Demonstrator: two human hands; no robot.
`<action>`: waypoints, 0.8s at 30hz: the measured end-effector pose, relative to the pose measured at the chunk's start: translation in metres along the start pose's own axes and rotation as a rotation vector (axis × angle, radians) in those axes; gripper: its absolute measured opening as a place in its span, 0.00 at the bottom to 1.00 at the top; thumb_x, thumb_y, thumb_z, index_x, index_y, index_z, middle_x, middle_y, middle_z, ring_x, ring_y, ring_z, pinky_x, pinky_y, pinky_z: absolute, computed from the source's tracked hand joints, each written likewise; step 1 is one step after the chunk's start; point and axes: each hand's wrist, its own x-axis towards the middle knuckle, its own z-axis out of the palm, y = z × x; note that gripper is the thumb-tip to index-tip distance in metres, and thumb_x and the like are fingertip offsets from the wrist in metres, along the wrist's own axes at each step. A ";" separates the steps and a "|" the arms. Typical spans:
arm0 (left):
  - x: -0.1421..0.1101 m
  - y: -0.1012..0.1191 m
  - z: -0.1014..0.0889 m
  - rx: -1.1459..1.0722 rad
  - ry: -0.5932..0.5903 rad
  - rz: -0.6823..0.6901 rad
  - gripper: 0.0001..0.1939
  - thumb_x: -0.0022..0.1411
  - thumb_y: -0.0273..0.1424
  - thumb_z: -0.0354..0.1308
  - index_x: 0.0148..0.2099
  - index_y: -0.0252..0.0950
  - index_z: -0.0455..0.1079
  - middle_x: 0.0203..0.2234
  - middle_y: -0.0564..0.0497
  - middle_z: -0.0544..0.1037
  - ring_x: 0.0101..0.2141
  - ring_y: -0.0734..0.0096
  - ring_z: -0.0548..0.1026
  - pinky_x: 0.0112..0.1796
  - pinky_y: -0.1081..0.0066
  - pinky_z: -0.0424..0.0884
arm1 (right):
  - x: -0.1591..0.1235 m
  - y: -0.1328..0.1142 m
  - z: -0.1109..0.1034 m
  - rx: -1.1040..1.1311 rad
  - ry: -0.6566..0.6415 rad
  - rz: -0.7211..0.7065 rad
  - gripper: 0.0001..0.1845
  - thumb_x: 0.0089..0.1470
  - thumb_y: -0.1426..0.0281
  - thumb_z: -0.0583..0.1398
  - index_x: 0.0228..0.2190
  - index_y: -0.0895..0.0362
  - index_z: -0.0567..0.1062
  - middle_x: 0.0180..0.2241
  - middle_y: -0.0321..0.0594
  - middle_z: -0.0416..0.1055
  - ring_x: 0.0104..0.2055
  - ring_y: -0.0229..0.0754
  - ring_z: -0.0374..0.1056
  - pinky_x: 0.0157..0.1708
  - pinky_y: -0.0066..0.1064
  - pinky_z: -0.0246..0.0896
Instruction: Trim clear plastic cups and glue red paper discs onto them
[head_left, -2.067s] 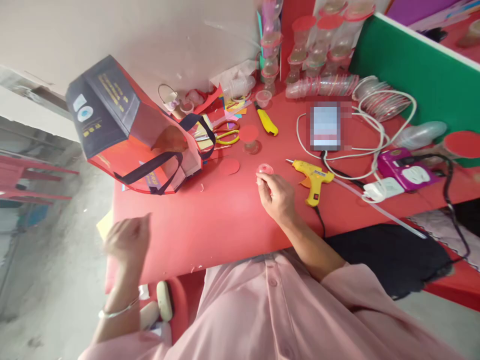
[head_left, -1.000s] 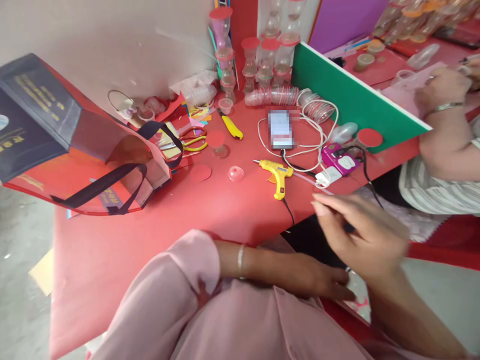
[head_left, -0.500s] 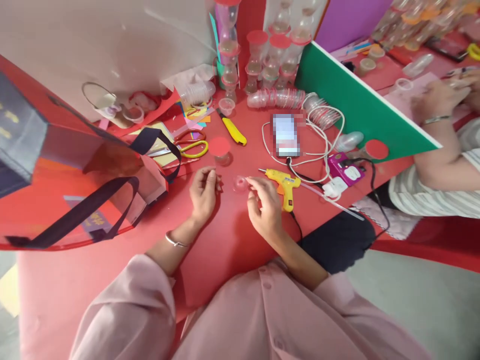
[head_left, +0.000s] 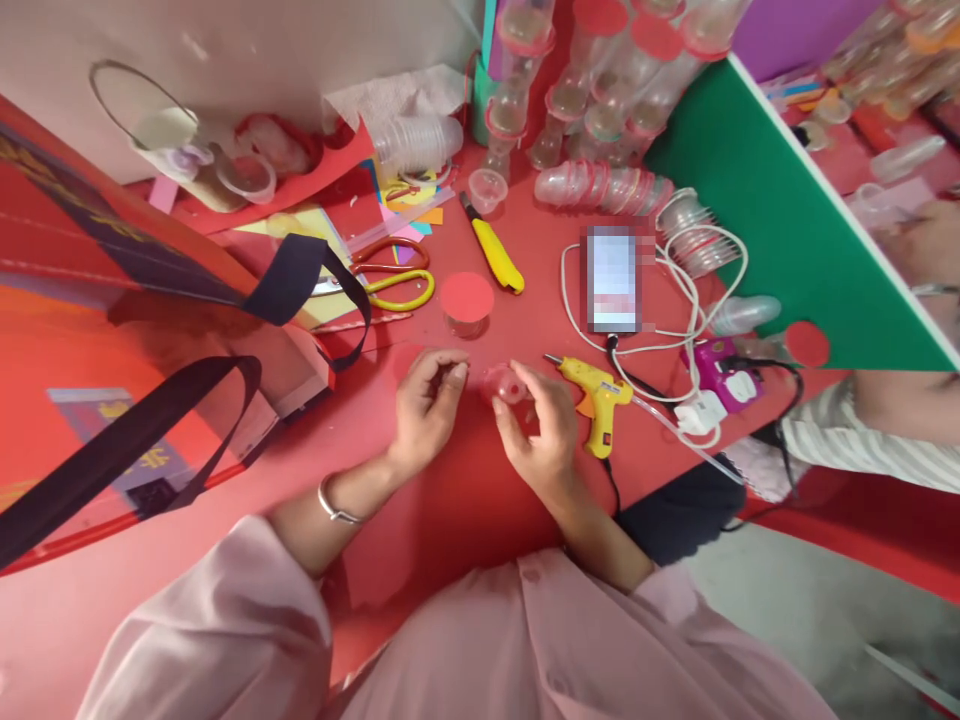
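Observation:
My right hand (head_left: 541, 425) has its thumb and fingers around a small clear plastic cup (head_left: 502, 384) with a round mark in its middle. Just left of it, my left hand (head_left: 431, 408) is closed in a pinch; whatever is between its fingertips is too small to make out. Beyond both hands stands a clear cup with a red disc (head_left: 466, 298) on top. To the right of my right hand lies a yellow glue gun (head_left: 600, 395), its nozzle pointing left.
A yellow cutter (head_left: 495, 248) and yellow-and-red-handled scissors (head_left: 401, 285) lie further back. A phone (head_left: 613, 278) with looped white cable is at right, near a purple power strip (head_left: 724, 372). A green board (head_left: 810, 220) stands behind them. A red bag (head_left: 150, 400) fills the left.
My right thumb has come in against the clear cup, which now sits between thumb and fingers. My left hand stays pinched beside it. The whole view has shifted and come closer.

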 end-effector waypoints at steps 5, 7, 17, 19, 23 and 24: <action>0.002 0.004 -0.001 -0.043 -0.051 0.008 0.14 0.73 0.41 0.56 0.46 0.37 0.78 0.43 0.44 0.76 0.36 0.68 0.77 0.36 0.67 0.77 | -0.003 -0.003 -0.006 0.043 0.058 0.000 0.26 0.63 0.69 0.64 0.61 0.52 0.68 0.53 0.51 0.79 0.51 0.52 0.78 0.48 0.47 0.75; 0.002 0.005 -0.001 -0.037 -0.052 -0.009 0.15 0.73 0.41 0.57 0.42 0.37 0.78 0.41 0.45 0.77 0.34 0.68 0.76 0.36 0.67 0.76 | -0.003 -0.003 -0.006 0.028 0.053 0.014 0.26 0.63 0.68 0.64 0.61 0.52 0.68 0.53 0.51 0.79 0.50 0.52 0.78 0.48 0.47 0.75; 0.000 0.001 0.004 -0.187 -0.047 -0.126 0.13 0.67 0.41 0.65 0.46 0.37 0.73 0.31 0.51 0.78 0.26 0.73 0.75 0.29 0.72 0.73 | -0.005 -0.006 -0.008 0.072 0.051 0.050 0.23 0.64 0.67 0.64 0.59 0.53 0.70 0.52 0.51 0.79 0.50 0.52 0.78 0.47 0.48 0.79; -0.002 0.000 0.004 -0.204 -0.047 -0.139 0.13 0.69 0.42 0.62 0.47 0.38 0.73 0.27 0.53 0.77 0.25 0.74 0.74 0.29 0.73 0.72 | -0.006 -0.004 -0.007 0.081 0.047 0.051 0.23 0.64 0.67 0.63 0.59 0.53 0.70 0.52 0.51 0.79 0.52 0.52 0.78 0.48 0.47 0.79; -0.010 0.003 -0.002 -0.037 -0.031 0.001 0.13 0.73 0.41 0.56 0.42 0.38 0.75 0.25 0.53 0.75 0.26 0.72 0.72 0.32 0.70 0.70 | -0.006 0.000 -0.002 0.090 0.009 0.015 0.22 0.63 0.70 0.64 0.57 0.53 0.71 0.51 0.49 0.79 0.53 0.51 0.77 0.53 0.48 0.77; -0.011 0.004 -0.005 0.027 -0.043 0.091 0.13 0.74 0.40 0.56 0.41 0.39 0.75 0.26 0.51 0.76 0.28 0.70 0.74 0.35 0.68 0.71 | -0.006 0.001 -0.001 0.088 -0.009 0.015 0.22 0.63 0.70 0.64 0.57 0.53 0.71 0.50 0.49 0.80 0.53 0.51 0.76 0.53 0.48 0.76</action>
